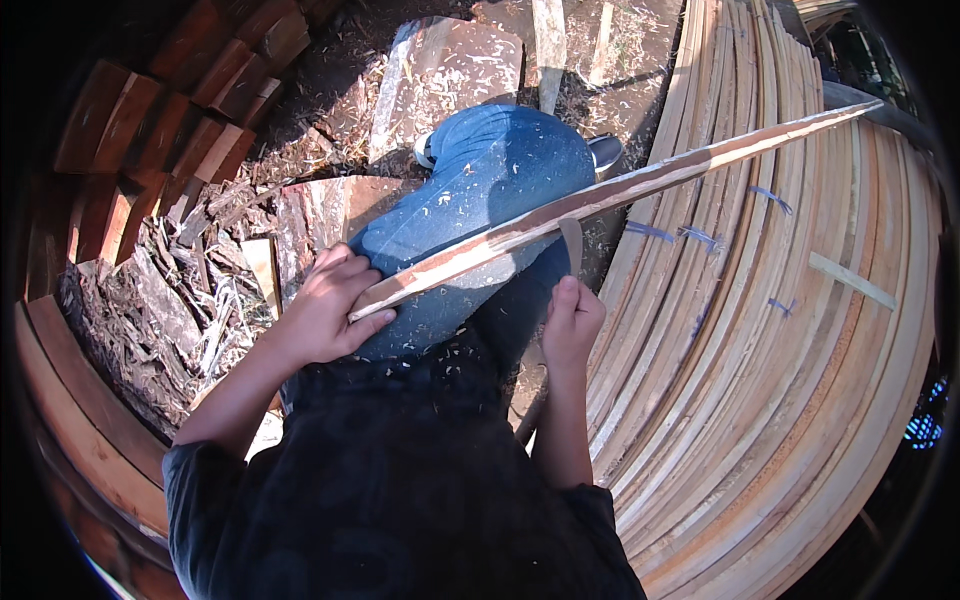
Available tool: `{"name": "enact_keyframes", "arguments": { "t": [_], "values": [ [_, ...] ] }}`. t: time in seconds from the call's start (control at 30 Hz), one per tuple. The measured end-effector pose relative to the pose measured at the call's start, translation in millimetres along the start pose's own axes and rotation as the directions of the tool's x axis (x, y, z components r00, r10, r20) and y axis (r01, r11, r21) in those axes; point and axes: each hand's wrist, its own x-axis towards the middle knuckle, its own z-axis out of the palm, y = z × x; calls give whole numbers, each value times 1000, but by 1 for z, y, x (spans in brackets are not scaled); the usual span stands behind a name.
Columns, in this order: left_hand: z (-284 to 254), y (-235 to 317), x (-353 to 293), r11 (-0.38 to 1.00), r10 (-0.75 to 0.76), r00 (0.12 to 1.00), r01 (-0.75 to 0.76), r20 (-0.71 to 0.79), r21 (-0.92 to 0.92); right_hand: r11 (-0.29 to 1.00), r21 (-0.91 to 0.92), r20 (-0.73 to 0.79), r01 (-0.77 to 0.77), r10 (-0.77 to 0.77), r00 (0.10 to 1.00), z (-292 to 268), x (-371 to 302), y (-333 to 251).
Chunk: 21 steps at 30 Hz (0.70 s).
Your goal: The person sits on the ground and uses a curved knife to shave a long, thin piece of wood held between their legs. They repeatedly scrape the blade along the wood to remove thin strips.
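Observation:
A long, narrow wooden strip (500,235) with patches of reddish-brown bark lies slanting across my bent leg in jeans. Its near end sits in my left hand (335,305), fingers closed over it and thumb along the lower edge. The far end reaches out to the right, above the stacked strips. My right hand (572,318) is a fist below the strip's middle. From it rises the blade of a knife (572,243), its upper part against the strip's lower edge. The knife's handle is hidden in the fist.
Many long pale strips (740,360) are piled on the right, with purple ties (698,238) and a short slat (850,280) across them. Bark scraps (165,310) heap up on the left beside stacked reddish wood blocks (190,110). Flat boards (455,65) and shavings cover the ground ahead.

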Motion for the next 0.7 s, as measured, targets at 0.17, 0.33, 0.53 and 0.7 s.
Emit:
{"name": "enact_keyframes", "arguments": {
  "t": [0.17, 0.33, 0.53, 0.7],
  "values": [
    [-2, -4, 6, 999, 13, 997, -9, 78, -48, 920, -390, -90, 39, -80, 993, -15, 8, -40],
    [1, -2, 11, 997, 37, 997, -31, 67, -77, 760, -647, -191, 64, -242, 951, -29, 23, -27],
    [-3, -1, 15, 995, 33, 996, -24, 88, -97, 693, -683, -221, 230, -497, 839, -45, 55, -16],
    [-2, -4, 10, 999, 36, 995, -32, 97, -41, 951, 83, -763, -296, 252, 596, -141, 94, 15]
  ]
}}
